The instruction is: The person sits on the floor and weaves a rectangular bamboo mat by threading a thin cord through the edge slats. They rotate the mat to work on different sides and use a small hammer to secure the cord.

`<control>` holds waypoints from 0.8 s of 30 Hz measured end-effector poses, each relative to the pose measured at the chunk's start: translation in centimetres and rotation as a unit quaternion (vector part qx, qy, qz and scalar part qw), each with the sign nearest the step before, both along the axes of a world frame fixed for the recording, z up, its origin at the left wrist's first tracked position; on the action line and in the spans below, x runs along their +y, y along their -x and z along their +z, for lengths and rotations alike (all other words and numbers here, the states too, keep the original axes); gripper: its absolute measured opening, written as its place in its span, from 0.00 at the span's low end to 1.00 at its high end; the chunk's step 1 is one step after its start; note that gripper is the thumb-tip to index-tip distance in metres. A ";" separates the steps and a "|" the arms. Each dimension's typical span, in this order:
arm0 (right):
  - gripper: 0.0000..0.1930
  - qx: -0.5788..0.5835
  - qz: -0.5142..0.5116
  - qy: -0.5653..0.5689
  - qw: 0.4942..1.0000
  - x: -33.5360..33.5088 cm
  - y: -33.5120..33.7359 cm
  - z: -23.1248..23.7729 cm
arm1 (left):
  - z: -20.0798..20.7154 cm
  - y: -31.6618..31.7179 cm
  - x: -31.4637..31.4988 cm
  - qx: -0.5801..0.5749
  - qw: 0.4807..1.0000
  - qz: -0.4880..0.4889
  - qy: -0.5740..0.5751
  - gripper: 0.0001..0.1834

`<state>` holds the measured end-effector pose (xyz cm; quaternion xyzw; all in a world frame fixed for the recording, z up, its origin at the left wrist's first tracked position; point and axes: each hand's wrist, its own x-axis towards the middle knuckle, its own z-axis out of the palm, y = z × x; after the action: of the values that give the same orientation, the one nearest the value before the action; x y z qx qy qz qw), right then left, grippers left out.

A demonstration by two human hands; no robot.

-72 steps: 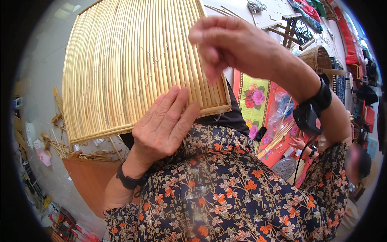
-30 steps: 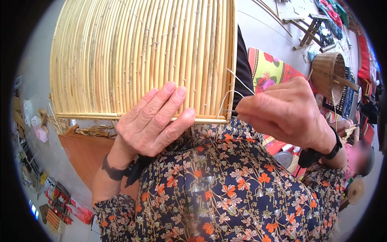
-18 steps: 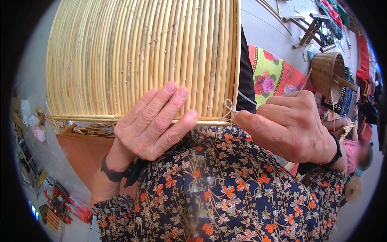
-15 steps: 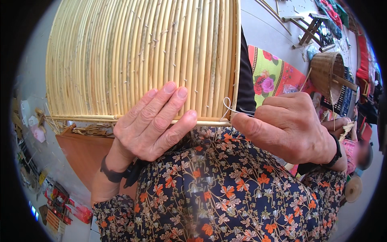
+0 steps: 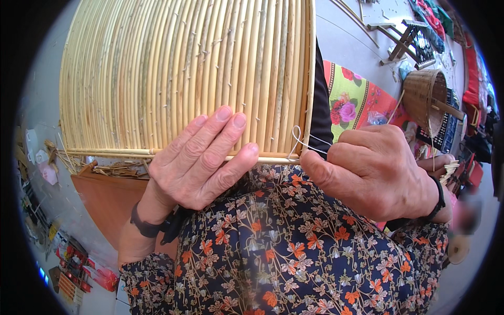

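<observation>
A panel of straw-coloured reed stalks (image 5: 184, 68), laid side by side and dotted with small white thread ends, fills the upper left of the view. My left hand (image 5: 202, 163) lies flat over its near edge, fingers stretched out on the stalks and the thumb along the thin edge rod. At the panel's near right corner, a white thread (image 5: 297, 137) rises in a small loop. My right hand (image 5: 375, 173) is closed beside that corner, with the thread running into its curled fingers. The fingertips gripping it are hidden from view.
A flowered cloth (image 5: 346, 100) lies beyond my right hand, with a woven basket (image 5: 424, 102) and a folding stool (image 5: 407, 42) farther right. An orange-brown board (image 5: 100, 197) and loose stalk pieces (image 5: 123, 169) are at left. Another person's hand (image 5: 440, 161) shows behind my right wrist.
The thread between the corner and my right hand shows longer and more plainly. Both hands stay nearly in place; the panel has shifted very slightly.
</observation>
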<state>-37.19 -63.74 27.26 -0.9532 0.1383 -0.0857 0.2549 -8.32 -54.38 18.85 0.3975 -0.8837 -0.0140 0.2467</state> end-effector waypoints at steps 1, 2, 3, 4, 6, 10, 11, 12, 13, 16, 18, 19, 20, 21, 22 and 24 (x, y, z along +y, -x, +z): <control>0.23 0.005 0.006 0.001 1.000 0.0 -0.2 0.2 | 0.0 0.0 0.1 0.000 1.000 0.001 0.000 0.12; 0.22 0.010 0.011 0.002 1.000 0.0 -0.5 0.3 | 0.1 -0.1 0.3 -0.001 1.000 0.003 -0.001 0.11; 0.21 0.018 0.011 0.002 1.000 -0.1 -0.6 0.5 | 0.1 0.0 0.1 0.001 1.000 -0.001 -0.002 0.11; 0.20 0.026 0.012 0.000 1.000 -0.2 -0.7 0.7 | 0.0 0.0 -0.1 0.002 1.000 -0.004 -0.005 0.11; 0.18 0.041 0.018 -0.001 0.999 -0.4 -1.1 1.0 | 0.1 0.0 -0.1 0.000 1.000 -0.006 -0.010 0.11; 0.14 0.064 0.043 -0.004 0.997 -0.8 -2.1 1.2 | -0.3 0.0 0.0 0.001 1.000 0.003 0.011 0.14; 0.12 0.063 0.050 -0.007 0.997 -0.9 -2.2 1.1 | -0.3 0.0 0.0 0.008 1.000 -0.002 0.009 0.13; 0.11 0.062 0.058 -0.009 0.996 -1.1 -2.3 1.0 | -0.2 0.1 0.0 0.015 1.000 -0.006 0.006 0.12; 0.10 0.056 0.065 -0.014 0.996 -1.3 -2.2 0.5 | -0.3 0.2 -0.2 0.016 1.000 -0.008 0.010 0.12; 0.09 0.069 0.068 -0.020 0.995 -1.8 -2.5 -0.2 | -0.3 0.2 -0.6 0.019 1.000 -0.014 0.019 0.12; 0.09 0.080 0.073 -0.029 0.994 -2.4 -2.8 -0.1 | -0.2 0.1 -0.8 0.023 0.999 -0.017 0.023 0.12; 0.09 0.082 0.080 -0.037 0.993 -2.8 -3.0 0.3 | 0.0 0.0 -1.1 0.036 0.999 -0.022 0.034 0.13; 0.09 0.083 0.088 -0.045 0.992 -3.2 -3.1 0.8 | 0.2 -0.2 -1.6 0.049 0.997 -0.027 0.046 0.13; 0.08 0.073 0.089 -0.043 0.992 -3.8 -3.1 1.8 | 0.4 -0.3 -2.0 0.061 0.996 -0.033 0.061 0.14; 0.06 0.062 0.092 -0.044 0.993 -4.6 -3.2 2.7 | 1.0 -0.3 -2.3 0.076 0.995 -0.033 0.063 0.14; 0.03 0.045 0.086 -0.050 0.994 -5.7 -2.9 5.0 | 3.0 -0.3 -3.6 0.116 0.989 -0.046 0.075 0.14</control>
<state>-34.24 -69.43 32.25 -0.9505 0.0710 -0.0130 0.3022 -8.00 -57.98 21.89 0.3328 -0.8650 -0.0047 0.3756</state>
